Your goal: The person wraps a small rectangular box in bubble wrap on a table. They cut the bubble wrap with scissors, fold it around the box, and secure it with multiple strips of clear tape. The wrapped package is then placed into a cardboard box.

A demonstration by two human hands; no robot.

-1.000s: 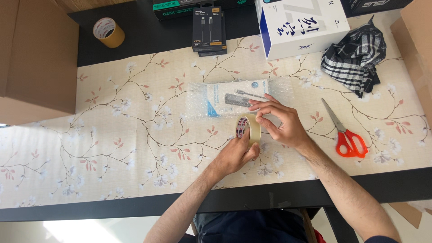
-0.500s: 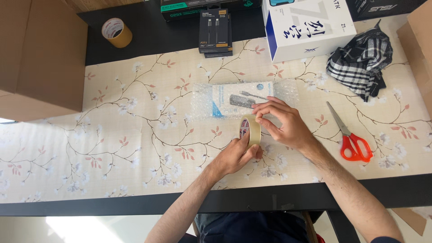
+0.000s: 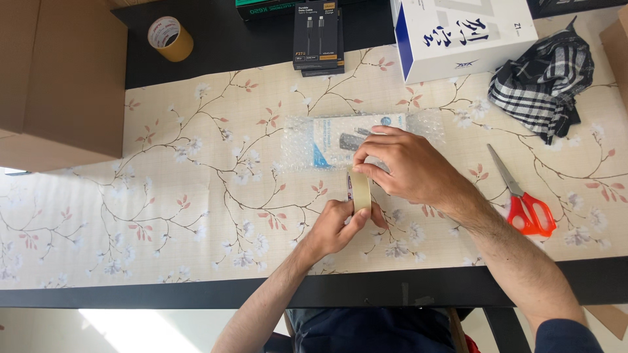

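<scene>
Your left hand [image 3: 337,225] gripped tape roll [image 3: 359,191], held on edge, just below bubble-wrapped package [image 3: 340,139]. Your right hand [image 3: 405,167] pinched roll's top edge with fingertips, resting over package's right part. Package lay flat mid-table [image 3: 163,216] on floral cloth. Scissors with red handles [image 3: 523,196] lay right of your forearm; checked cloth [image 3: 546,85] beyond; second tape roll [image 3: 169,38] far left, well apart.
</scene>
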